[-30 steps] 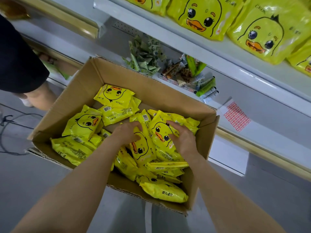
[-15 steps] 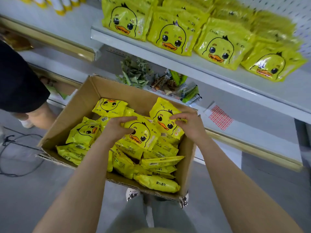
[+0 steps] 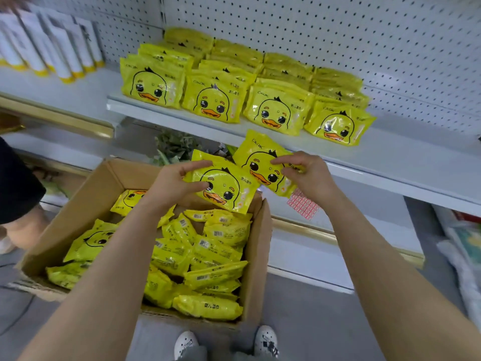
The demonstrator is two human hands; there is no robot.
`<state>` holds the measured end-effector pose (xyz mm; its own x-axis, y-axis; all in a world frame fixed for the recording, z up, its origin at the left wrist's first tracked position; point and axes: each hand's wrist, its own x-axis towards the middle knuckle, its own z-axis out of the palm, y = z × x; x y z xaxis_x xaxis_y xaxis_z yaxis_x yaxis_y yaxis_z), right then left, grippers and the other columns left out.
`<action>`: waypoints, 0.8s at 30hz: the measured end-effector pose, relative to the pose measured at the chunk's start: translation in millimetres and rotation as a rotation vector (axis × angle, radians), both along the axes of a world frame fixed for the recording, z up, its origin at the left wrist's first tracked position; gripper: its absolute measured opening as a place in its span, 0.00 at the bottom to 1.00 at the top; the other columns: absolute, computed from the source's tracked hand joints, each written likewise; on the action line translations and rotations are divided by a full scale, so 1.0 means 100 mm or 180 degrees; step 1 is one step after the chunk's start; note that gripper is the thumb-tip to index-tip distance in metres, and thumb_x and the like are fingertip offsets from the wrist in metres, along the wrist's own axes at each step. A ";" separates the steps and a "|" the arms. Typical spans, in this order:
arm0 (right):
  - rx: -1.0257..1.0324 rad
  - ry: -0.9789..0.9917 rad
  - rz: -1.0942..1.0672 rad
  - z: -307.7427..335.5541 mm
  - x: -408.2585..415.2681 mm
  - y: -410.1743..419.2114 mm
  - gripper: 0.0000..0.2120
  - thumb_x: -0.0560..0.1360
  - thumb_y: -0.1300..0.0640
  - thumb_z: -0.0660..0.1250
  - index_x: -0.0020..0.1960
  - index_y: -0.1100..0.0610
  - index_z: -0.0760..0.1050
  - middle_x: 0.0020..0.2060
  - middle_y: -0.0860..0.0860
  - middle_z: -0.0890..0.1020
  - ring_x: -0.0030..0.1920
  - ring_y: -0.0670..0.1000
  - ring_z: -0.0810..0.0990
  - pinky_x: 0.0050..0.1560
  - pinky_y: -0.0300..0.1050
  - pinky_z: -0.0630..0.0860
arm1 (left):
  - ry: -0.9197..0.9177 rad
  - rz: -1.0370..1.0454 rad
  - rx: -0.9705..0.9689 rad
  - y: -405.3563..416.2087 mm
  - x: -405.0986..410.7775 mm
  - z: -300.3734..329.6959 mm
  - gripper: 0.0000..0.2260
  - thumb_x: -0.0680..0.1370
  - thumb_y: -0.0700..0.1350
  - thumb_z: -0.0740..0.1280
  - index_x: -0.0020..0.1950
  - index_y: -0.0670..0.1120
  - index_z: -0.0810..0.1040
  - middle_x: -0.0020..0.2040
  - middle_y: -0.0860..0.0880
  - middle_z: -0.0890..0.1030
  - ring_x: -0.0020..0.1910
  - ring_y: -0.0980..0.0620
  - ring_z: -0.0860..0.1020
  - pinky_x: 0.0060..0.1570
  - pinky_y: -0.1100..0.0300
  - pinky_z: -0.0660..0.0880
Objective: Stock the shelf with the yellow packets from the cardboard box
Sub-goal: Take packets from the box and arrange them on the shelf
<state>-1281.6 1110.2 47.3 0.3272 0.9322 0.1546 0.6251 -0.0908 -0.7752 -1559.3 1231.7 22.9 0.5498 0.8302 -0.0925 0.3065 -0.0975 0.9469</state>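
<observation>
Both hands lifted out of the cardboard box [image 3: 86, 204], now just below the shelf [image 3: 390, 155]. Left hand [image 3: 177, 183] pinches one yellow packet [image 3: 229, 188], right hand [image 3: 307, 175] pinches another [image 3: 257, 157]. Four rows stocked; box looks maybe half full, depth unclear.

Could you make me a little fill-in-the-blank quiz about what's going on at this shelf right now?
1. Each hand grips one yellow packet printed with a cartoon ____ face: the left hand holds the lower packet, the right hand the upper packet.
2. The spare packets lie in an open ____ box on the floor.
3. The shelf has ____ front-facing packets along its row.

Missing words: duck; cardboard; four
</observation>
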 end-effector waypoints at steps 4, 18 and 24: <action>0.0138 -0.0173 0.0010 0.24 0.37 -0.14 0.16 0.74 0.66 0.68 0.51 0.46 0.82 0.48 0.47 0.80 0.48 0.44 0.77 0.51 0.39 0.71 | -0.0114 -0.0114 0.0265 -0.04 0.34 0.20 0.22 0.70 0.41 0.75 0.57 0.63 0.78 0.59 0.61 0.78 0.61 0.64 0.71 0.62 0.67 0.63; -0.0186 -0.0936 -0.0554 0.56 1.85 -0.20 0.18 0.74 0.67 0.68 0.48 0.43 0.82 0.51 0.47 0.79 0.54 0.49 0.77 0.52 0.40 0.70 | -0.0506 0.0006 0.0329 -0.19 1.40 0.44 0.22 0.70 0.39 0.75 0.54 0.64 0.81 0.58 0.62 0.79 0.59 0.61 0.76 0.66 0.45 0.70; -0.0498 -0.1475 -0.0458 0.41 1.99 0.08 0.15 0.73 0.58 0.71 0.58 0.46 0.81 0.65 0.54 0.75 0.67 0.54 0.71 0.59 0.44 0.70 | -0.0439 0.0144 0.0354 -0.24 1.61 0.46 0.22 0.70 0.39 0.75 0.53 0.66 0.80 0.57 0.63 0.79 0.61 0.64 0.74 0.69 0.51 0.67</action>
<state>-1082.8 1118.0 88.0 0.3841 0.9064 0.1760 0.8727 -0.2941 -0.3898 -1398.1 1208.1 68.6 0.5128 0.8553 0.0749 0.1811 -0.1930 0.9644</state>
